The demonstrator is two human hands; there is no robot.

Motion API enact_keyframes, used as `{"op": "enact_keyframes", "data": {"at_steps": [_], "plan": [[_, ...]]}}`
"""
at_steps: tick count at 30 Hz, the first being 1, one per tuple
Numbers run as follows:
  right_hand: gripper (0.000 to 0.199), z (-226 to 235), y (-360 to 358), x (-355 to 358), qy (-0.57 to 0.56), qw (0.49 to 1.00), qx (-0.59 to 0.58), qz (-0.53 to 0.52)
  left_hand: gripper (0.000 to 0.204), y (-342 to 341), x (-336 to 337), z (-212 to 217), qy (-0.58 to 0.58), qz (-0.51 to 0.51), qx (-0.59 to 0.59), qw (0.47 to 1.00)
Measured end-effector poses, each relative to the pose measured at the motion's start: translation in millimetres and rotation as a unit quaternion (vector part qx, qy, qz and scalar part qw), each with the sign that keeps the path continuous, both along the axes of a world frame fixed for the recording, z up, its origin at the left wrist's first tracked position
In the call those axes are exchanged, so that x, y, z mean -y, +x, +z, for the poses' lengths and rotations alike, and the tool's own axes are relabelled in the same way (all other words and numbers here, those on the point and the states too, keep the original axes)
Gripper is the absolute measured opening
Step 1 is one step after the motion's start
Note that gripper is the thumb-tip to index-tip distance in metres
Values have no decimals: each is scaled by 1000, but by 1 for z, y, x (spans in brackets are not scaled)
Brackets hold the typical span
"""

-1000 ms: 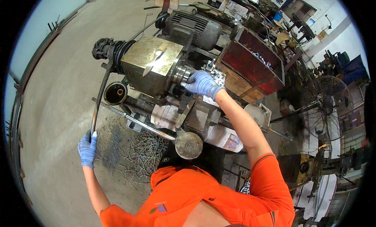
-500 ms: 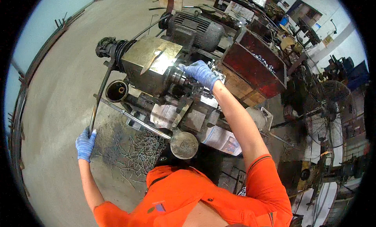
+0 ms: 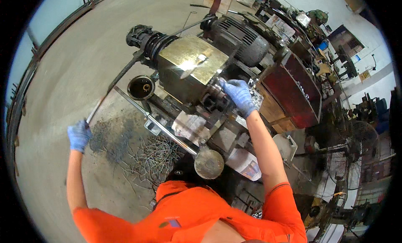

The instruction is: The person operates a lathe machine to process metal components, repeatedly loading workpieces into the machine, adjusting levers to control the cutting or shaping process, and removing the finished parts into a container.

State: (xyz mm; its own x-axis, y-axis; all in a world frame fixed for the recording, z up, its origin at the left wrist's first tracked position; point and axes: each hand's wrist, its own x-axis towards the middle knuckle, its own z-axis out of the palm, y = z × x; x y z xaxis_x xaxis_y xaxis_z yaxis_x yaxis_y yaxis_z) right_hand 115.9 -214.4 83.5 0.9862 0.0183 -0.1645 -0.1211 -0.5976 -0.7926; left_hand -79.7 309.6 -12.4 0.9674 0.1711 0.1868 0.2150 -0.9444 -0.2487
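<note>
My left hand [image 3: 79, 136], in a blue knit glove, is closed round the lower end of a long metal lever [image 3: 124, 71]. This lever slants up to the pulley end of a greasy machine with a brass-coloured top cover [image 3: 193, 58]. My right hand [image 3: 240, 96], gloved alike, is at the machine's metal spindle nose [image 3: 215, 91] on the cover's right side. Its fingers are bent together there; what they pinch, if anything, is hidden. A bright steel bar [image 3: 165, 132] with a round flat disc [image 3: 209, 164] at its end lies in front of the machine.
A dark open cup [image 3: 141, 88] sits left of the machine, and a ribbed motor [image 3: 243, 40] behind it. Wiry metal scrap [image 3: 155, 155] covers the floor in front. To the right stand a red metal bin [image 3: 289, 88] and a caged fan [image 3: 345, 159].
My left hand has swung the lever outward to the left, so it slants more. My right hand stays by the spindle nose. The whole view has shifted, with the machine further right.
</note>
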Motion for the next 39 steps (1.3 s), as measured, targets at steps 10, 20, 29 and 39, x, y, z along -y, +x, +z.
{"op": "enact_keyframes", "data": {"at_steps": [10, 20, 29, 39], "plan": [[43, -1, -1, 8, -3, 997, 74, 30, 20, 55, -74, 3, 39, 42, -22, 998], [20, 33, -86, 93, -79, 950, 295, -57, 23, 104, -6, 23, -113, 62, -53, 990], [16, -27, -194, 229, -106, 946, 212, -220, 7, 135, -52, -2, 71, -105, 78, 989], [16, -42, -248, 249, -54, 933, 159, -318, 28, 101, 118, -126, -370, 29, 114, 922]]}}
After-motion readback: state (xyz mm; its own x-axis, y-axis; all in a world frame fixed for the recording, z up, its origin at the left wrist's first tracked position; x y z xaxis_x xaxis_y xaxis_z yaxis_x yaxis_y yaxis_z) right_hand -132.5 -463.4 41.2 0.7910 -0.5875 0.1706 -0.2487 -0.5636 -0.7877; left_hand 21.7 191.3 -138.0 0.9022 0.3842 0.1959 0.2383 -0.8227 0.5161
